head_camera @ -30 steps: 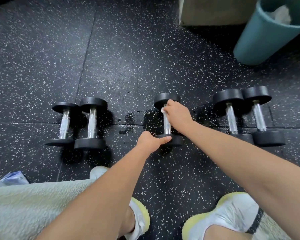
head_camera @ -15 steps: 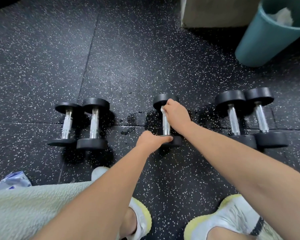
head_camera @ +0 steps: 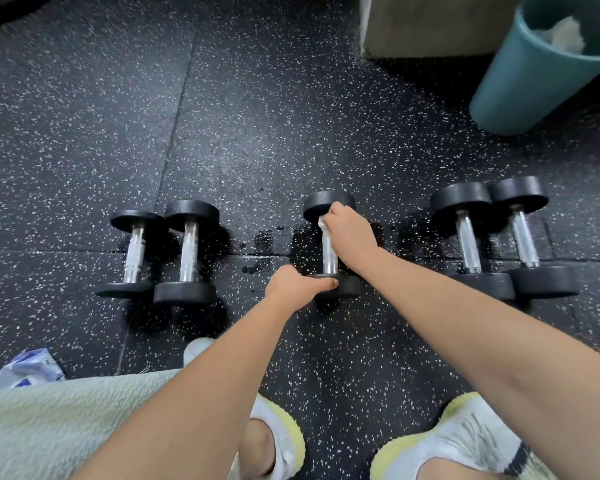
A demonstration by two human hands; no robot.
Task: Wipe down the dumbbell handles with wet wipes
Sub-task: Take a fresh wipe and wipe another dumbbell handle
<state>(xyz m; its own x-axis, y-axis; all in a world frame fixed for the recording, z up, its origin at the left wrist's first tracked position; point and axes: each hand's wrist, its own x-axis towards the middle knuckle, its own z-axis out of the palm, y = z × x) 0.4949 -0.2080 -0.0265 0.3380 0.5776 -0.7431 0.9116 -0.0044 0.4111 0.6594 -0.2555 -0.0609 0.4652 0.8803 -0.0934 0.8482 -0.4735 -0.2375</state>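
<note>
Shiny metal is the handle of the middle dumbbell (head_camera: pixel 329 256), which lies on the speckled floor (head_camera: pixel 257 133) in front of me. My right hand (head_camera: pixel 350 233) is curled round its far end and presses a white wet wipe (head_camera: pixel 323 224) on it. My left hand (head_camera: pixel 297 285) grips the near black end. I think the round ends could roll if that grip slips. The wet spots (head_camera: pixel 267 237) beside it could make things slippy. A blue-green bin (head_camera: pixel 520 74) stands far off to the right, with crumpled white stuff (head_camera: pixel 565 31) in it, maybe used wipes. A soft pack (head_camera: pixel 25 368) lies near my left; I cannot see inside.
</note>
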